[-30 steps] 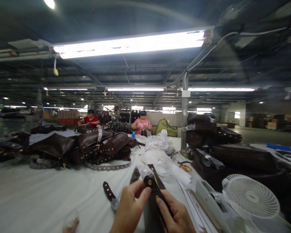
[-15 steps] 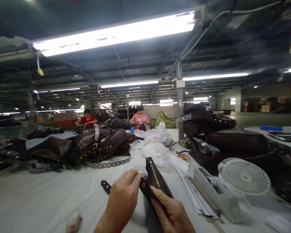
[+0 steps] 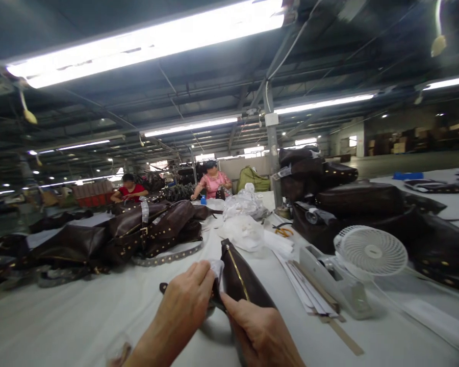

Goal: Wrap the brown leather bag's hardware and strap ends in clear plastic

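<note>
A dark brown leather bag [image 3: 239, 278] with a gold zip line stands up from the white table [image 3: 61, 316] right in front of me. My left hand [image 3: 185, 300] is closed on a scrap of clear plastic wrap at the bag's left edge, fingers pinched against the leather. My right hand [image 3: 260, 331] grips the bag from below and to the right, its thumb pressed along the side. A studded strap end [image 3: 163, 288] pokes out behind my left hand.
A heap of brown studded bags [image 3: 137, 232] lies at the left. More bags [image 3: 352, 204] are stacked at the right, behind a small white fan [image 3: 371, 251] and a tape dispenser [image 3: 331, 283]. Crumpled plastic [image 3: 245, 224] and scissors [image 3: 283, 231] lie ahead. Two people work at the far end.
The view has tilted upward and the hands have sunk lower in the picture. My left hand moved from the strap's stud to pinching plastic wrap at the bag's edge; the bag leans lower.
</note>
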The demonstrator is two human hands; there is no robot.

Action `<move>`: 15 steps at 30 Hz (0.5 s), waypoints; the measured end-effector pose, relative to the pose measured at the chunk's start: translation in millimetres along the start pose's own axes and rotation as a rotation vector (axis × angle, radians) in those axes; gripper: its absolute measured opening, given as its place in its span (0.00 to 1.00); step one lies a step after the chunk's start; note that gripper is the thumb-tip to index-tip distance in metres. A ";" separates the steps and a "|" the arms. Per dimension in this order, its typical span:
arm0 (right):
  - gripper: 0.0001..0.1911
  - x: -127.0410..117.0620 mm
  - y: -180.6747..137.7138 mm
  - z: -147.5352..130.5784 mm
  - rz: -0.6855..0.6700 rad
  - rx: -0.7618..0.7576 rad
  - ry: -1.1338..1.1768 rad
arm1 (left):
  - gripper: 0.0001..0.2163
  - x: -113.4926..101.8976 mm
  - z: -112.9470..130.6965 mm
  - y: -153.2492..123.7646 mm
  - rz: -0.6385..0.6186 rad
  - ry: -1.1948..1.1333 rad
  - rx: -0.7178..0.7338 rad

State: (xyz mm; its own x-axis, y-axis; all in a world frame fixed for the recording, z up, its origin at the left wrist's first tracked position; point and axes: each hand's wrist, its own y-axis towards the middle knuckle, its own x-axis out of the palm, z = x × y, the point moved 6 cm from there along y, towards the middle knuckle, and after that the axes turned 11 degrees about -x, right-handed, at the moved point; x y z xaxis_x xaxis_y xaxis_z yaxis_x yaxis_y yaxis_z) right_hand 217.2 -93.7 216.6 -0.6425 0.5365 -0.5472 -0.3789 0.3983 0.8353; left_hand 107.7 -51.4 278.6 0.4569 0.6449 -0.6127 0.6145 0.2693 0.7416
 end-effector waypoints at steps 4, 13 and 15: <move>0.22 4.2 0.7 -2.3 -0.003 0.019 -0.157 | 0.10 6.1 -8.0 0.1 -0.045 -0.051 -0.093; 0.21 -0.8 -1.5 -2.5 0.100 -0.013 -0.368 | 0.05 4.3 -35.5 -24.1 0.047 -0.574 -0.398; 0.20 2.2 -3.5 -7.6 0.088 -0.071 -0.467 | 0.09 24.3 -58.3 -42.5 -0.094 -0.913 -0.753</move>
State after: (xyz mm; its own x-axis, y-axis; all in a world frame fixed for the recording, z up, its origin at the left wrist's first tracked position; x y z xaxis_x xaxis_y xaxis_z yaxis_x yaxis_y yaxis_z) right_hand 212.1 -99.6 212.9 -0.3119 0.8493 -0.4258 -0.3914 0.2935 0.8722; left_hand 55.2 -5.6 248.1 0.9074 -0.0660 -0.4150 0.2761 0.8381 0.4704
